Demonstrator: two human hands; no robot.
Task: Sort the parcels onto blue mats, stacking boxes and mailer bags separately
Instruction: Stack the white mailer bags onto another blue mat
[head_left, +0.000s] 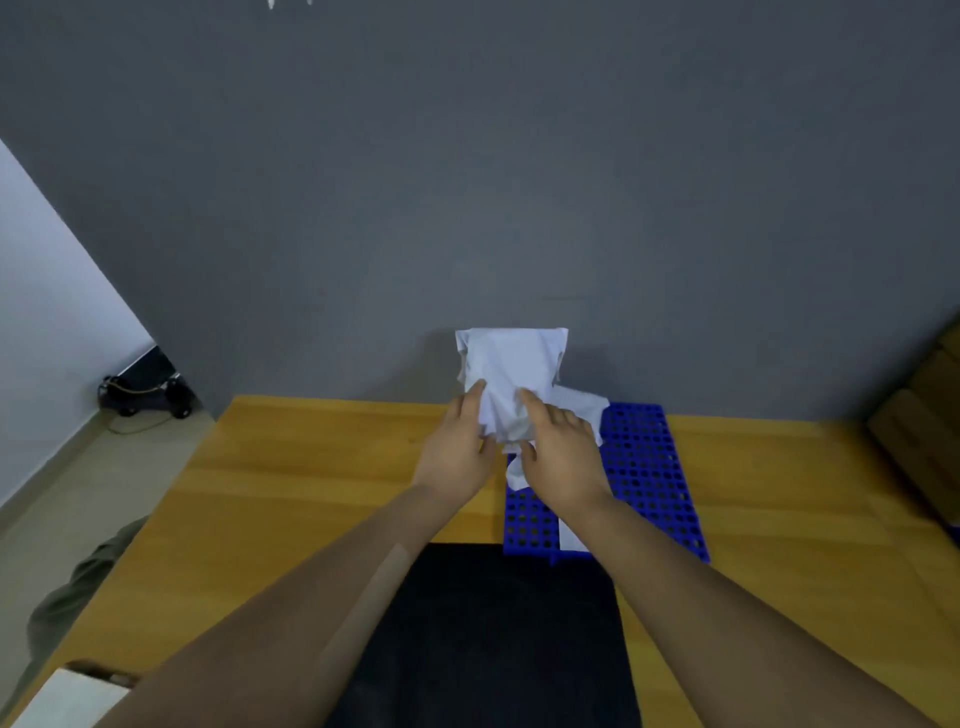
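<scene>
White mailer bag (511, 374) held up over the blue mat (644, 467).
The left hand (457, 441) and right hand (561, 457) both grip its crumpled lower half, above the mat's far end on the worktop (311, 467).

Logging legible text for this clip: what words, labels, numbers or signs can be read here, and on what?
None can be read.
Bag: plain white, no print shows.
White strip on the mat: looks blank, too blurred to be sure.
Boxes at right: no markings visible.
</scene>
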